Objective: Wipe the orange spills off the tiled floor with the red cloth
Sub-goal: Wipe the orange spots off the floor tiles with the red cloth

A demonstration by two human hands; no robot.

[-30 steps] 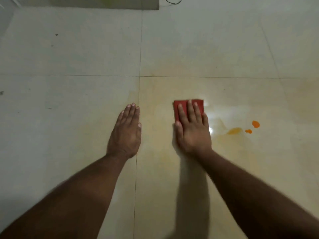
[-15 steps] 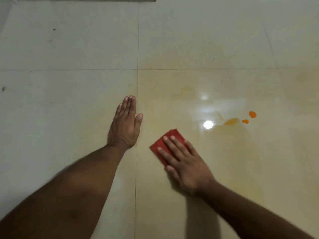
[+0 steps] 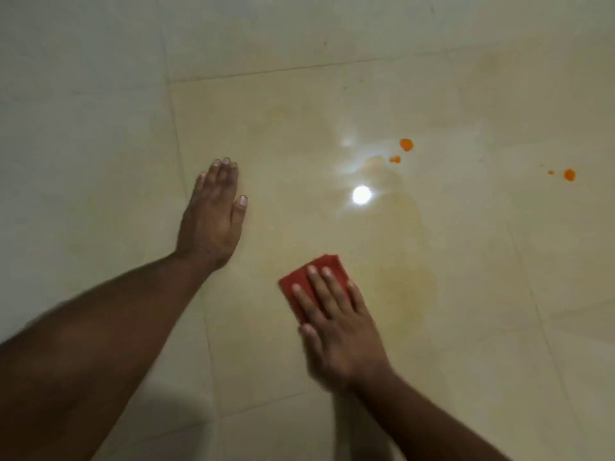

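Red cloth (image 3: 311, 280) folded, soft, light; lies on tiled floor (image 3: 466, 327), well short of orange spills (image 3: 406, 145). Right hand (image 3: 336, 331) flat, pressing cloth. Left hand (image 3: 213, 217) flat, bracing beside cloth. Likely slides easily; press from above.

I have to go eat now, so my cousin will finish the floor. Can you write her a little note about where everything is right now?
Left hand: flat on the tiled floor, holding nothing.
Right hand: straight fingers pressing the red cloth flat on the floor.
Done: the tile beside the cloth shows only a pale orange smear.
Left: two orange drops beyond the bright light reflection, and two more orange spots far to the right. The faint smear may need another pass.
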